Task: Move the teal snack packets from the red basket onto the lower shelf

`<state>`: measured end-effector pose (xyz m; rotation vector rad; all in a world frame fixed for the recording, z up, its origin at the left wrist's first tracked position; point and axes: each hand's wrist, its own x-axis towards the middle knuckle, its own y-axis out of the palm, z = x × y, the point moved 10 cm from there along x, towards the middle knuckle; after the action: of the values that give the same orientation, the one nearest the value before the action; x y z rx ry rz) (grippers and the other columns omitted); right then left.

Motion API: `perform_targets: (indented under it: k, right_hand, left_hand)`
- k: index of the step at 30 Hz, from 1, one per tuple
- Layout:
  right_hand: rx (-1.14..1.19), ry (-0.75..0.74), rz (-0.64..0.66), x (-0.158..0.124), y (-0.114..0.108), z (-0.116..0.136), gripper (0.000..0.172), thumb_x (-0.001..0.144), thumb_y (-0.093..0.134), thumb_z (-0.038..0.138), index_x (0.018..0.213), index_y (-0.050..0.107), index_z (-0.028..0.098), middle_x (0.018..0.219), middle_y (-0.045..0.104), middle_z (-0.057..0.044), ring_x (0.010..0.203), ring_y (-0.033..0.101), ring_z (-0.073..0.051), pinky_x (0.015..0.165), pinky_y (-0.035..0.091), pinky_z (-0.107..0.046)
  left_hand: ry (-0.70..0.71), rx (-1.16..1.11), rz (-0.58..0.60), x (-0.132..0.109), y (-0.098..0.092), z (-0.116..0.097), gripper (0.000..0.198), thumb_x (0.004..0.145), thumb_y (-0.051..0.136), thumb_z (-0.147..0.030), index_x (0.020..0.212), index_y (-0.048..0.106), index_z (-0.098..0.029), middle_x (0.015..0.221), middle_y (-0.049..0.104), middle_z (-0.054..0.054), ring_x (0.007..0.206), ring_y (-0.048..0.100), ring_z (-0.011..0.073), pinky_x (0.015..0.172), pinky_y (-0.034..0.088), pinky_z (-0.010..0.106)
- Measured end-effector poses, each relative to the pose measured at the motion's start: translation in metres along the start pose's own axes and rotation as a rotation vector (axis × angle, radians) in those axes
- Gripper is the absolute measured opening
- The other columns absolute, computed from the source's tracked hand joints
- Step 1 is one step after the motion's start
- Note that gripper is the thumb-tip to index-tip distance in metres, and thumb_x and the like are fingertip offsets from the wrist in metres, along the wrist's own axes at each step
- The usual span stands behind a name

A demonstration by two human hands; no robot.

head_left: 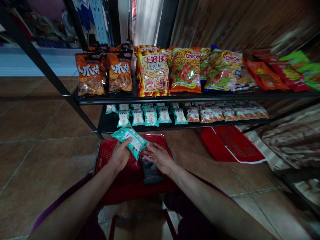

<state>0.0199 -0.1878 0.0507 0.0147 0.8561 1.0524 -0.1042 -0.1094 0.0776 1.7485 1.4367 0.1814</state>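
My left hand grips a teal snack packet by its lower left part, fingers curled round it. My right hand touches the packet's lower right corner with its fingers closed on the edge. Both hands hover over a red plastic basket on the floor. A dark packet lies inside the basket beneath my right hand.
A black shelf rack stands ahead, with large orange, yellow and red snack bags on the upper shelf and several small teal packets and red packets below. A red basket lid lies on the tiled floor to the right.
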Motion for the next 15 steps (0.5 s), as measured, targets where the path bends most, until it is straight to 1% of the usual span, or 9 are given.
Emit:
perform_targets:
  k: [2,4,9,13,15]
  right_hand:
    - [0.025,0.028,0.027,0.0,0.005,-0.002,0.041,0.047,0.084,0.036,0.07,0.056,0.018,0.067,0.064,0.001,0.067,0.062,-0.013,0.072,0.05,-0.03]
    - [0.049,0.032,0.037,0.002,0.006,-0.002,0.042,0.046,0.085,0.034,0.069,0.055,0.017,0.065,0.065,0.001,0.066,0.062,-0.012,0.071,0.05,-0.029]
    - [0.053,0.087,0.076,0.006,0.01,-0.011,0.04,0.049,0.084,0.032,0.073,0.056,0.017,0.067,0.066,0.0,0.065,0.063,-0.012,0.073,0.05,-0.03]
    - [0.041,0.123,0.116,0.005,0.013,-0.017,0.038,0.051,0.083,0.032,0.068,0.052,0.017,0.068,0.068,-0.002,0.067,0.065,-0.013,0.073,0.05,-0.03]
    - [0.031,0.122,0.119,0.005,0.013,-0.018,0.037,0.052,0.083,0.03,0.066,0.051,0.017,0.068,0.068,-0.002,0.066,0.065,-0.013,0.072,0.051,-0.029]
  left_hand:
    - [-0.013,-0.022,0.002,0.0,0.001,0.0,0.042,0.07,0.068,-0.015,0.11,0.056,-0.019,0.099,0.068,0.004,0.089,0.062,0.0159,0.087,0.045,0.03]
    - [-0.014,-0.028,0.008,-0.001,0.003,0.0,0.044,0.07,0.068,-0.015,0.112,0.056,-0.02,0.099,0.068,0.004,0.09,0.062,0.016,0.088,0.044,0.031]
    - [0.003,-0.008,0.037,-0.001,0.007,-0.001,0.046,0.068,0.069,-0.017,0.112,0.056,-0.02,0.099,0.068,0.003,0.093,0.062,0.0167,0.091,0.043,0.032]
    - [0.013,0.014,0.052,-0.002,0.009,-0.002,0.04,0.068,0.068,-0.016,0.107,0.058,-0.019,0.096,0.068,0.003,0.089,0.062,0.0162,0.089,0.043,0.032]
    - [0.011,0.026,0.04,-0.003,0.008,-0.003,0.037,0.068,0.068,-0.015,0.104,0.059,-0.018,0.093,0.068,0.003,0.085,0.062,0.0158,0.087,0.044,0.032]
